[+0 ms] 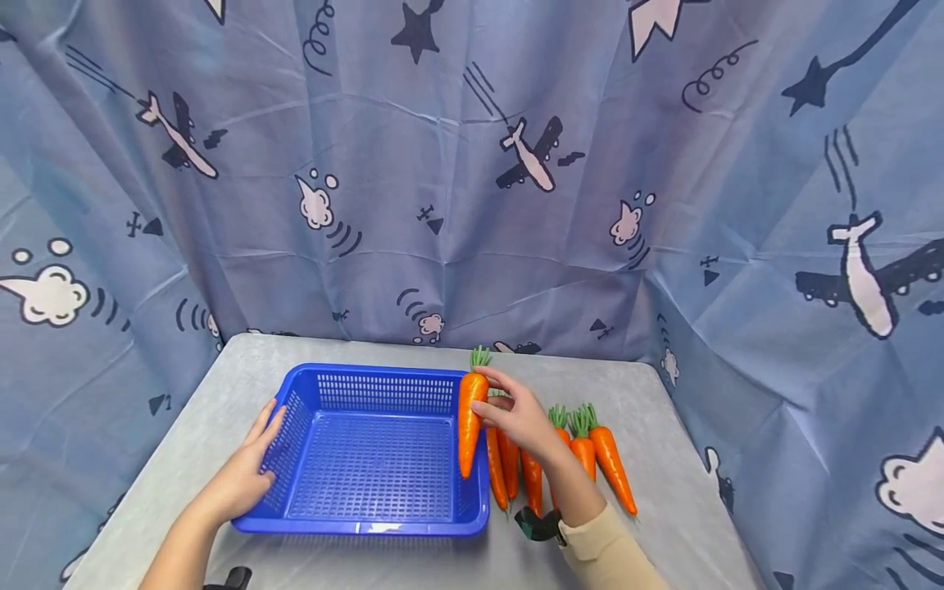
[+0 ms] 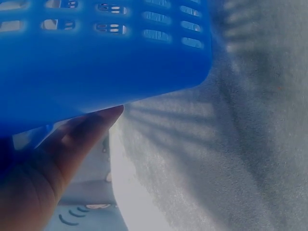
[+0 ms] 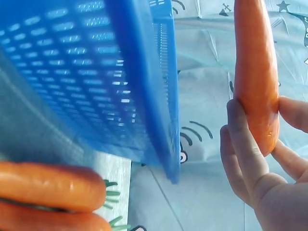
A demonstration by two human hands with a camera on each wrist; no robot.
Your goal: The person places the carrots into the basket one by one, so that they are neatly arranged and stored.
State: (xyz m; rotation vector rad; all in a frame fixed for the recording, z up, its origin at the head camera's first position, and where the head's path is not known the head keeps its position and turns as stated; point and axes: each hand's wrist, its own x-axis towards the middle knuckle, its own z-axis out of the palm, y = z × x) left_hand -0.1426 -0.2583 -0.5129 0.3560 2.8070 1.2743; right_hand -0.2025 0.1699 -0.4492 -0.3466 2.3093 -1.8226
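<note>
A carrot (image 1: pixel 469 426) with a short green top is pinched between the thumb and fingers of my right hand (image 1: pixel 519 414). It hangs upright, top end away from me, over the right rim of a blue plastic basket (image 1: pixel 383 528). In the right wrist view the held carrot (image 3: pixel 256 62) stands apart from the basket wall (image 3: pixel 91 62). My left hand (image 1: pixel 239 475) rests on the basket's left rim with its fingers extended. The left wrist view shows a straight finger along the rim (image 2: pixel 168 92); the other fingers are hidden there.
Several carrots (image 1: pixel 614 467) lie on the grey-white table (image 1: pixel 678 475), right of the basket and partly under my right forearm. Two carrots (image 3: pixel 53 187) show below the basket in the right wrist view. A blue patterned curtain (image 1: pixel 442 164) surrounds the table's back and sides.
</note>
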